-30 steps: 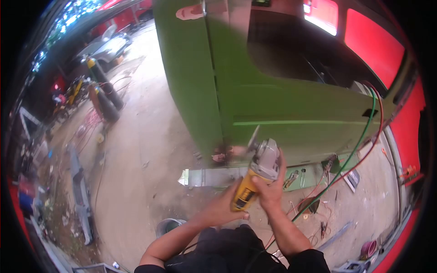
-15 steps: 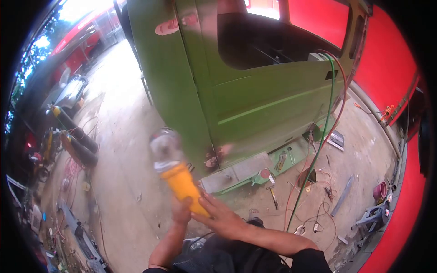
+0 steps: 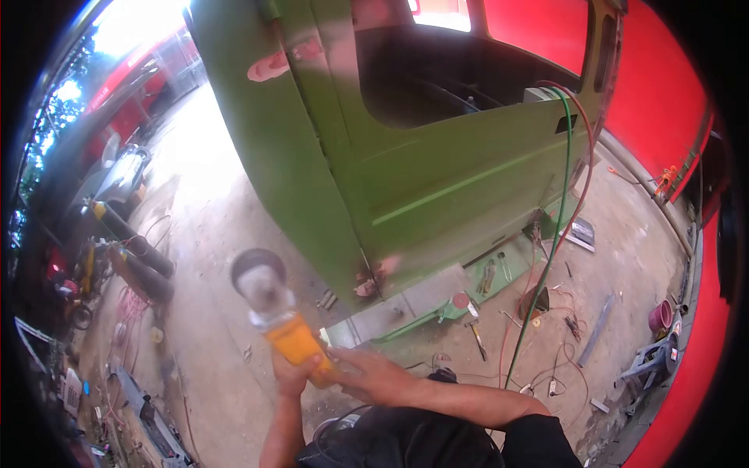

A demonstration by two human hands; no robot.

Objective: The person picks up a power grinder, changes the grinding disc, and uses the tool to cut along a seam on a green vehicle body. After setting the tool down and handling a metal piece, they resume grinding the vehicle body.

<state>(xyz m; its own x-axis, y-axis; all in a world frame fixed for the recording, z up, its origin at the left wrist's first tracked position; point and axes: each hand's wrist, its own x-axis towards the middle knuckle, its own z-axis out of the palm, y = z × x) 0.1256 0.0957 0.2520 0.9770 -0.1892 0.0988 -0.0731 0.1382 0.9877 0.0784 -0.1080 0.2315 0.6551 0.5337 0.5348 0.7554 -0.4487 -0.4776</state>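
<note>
A yellow angle grinder (image 3: pixel 290 337) with a silver head and a dark round disc (image 3: pixel 258 271) is held out over the concrete floor, its head pointing up and left. My left hand (image 3: pixel 292 373) is closed around its body, the thumb lying across the yellow casing. On the other side, my right hand (image 3: pixel 370 376) grips the rear end, with some fingers hidden behind the tool. Right of the disc, and apart from it, stands the green vehicle body (image 3: pixel 312 210) with pinkish filler patches at its lower corner and upper edge.
A green step ledge (image 3: pixel 413 300) runs along the vehicle's base, with hand tools on it. A hammer (image 3: pixel 477 342), cables and a green hose (image 3: pixel 538 288) are to the right. Gas cylinders (image 3: pixel 140 269) lie at left, near a long metal part (image 3: pixel 148 417).
Both hands have moved the grinder left and slightly down, away from the vehicle panel. Its disc now shows more face-on. The camera view has shifted a little.
</note>
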